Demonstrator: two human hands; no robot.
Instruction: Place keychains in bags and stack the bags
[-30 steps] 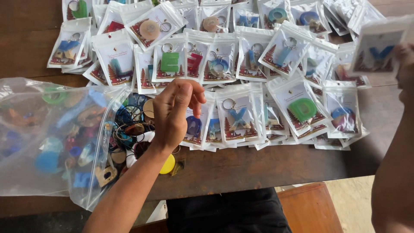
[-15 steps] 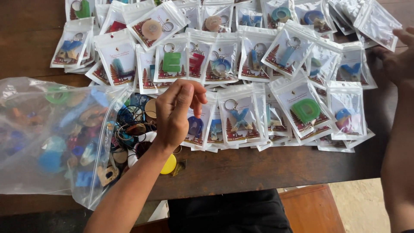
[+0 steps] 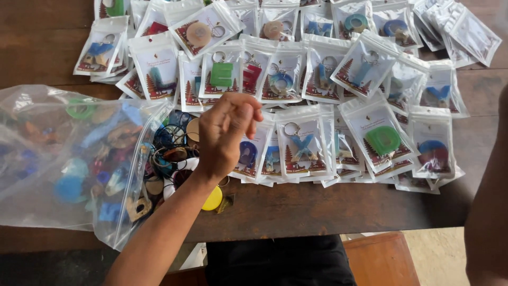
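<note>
We see our left hand (image 3: 225, 139) raised over the dark wooden bench (image 3: 328, 209), its fingers (image 3: 244, 108) drawn together in a loose pinch; whether something small sits between the tips we cannot tell, as the back of the hand hides them. Directly below and slightly to the left of the hand lies the heap of loose coloured resin and wood key rings (image 3: 169, 164) spilling from the mouth of the large clear plastic bag (image 3: 58, 159), which lies on its side with its long axis running left to right and its opening towards the hand. A round yellow disc (image 3: 214, 200) shows just beneath the wrist. To the right and ahead of the fingers lie overlapping rows of small clear pouches with white headers (image 3: 304, 143), each holding one letter-shaped key ring. The left hand is the nearer one to both heap and pouches. Of the right arm (image 3: 489, 212) we see only the forearm at the frame's right edge; its hand is out of view.
</note>
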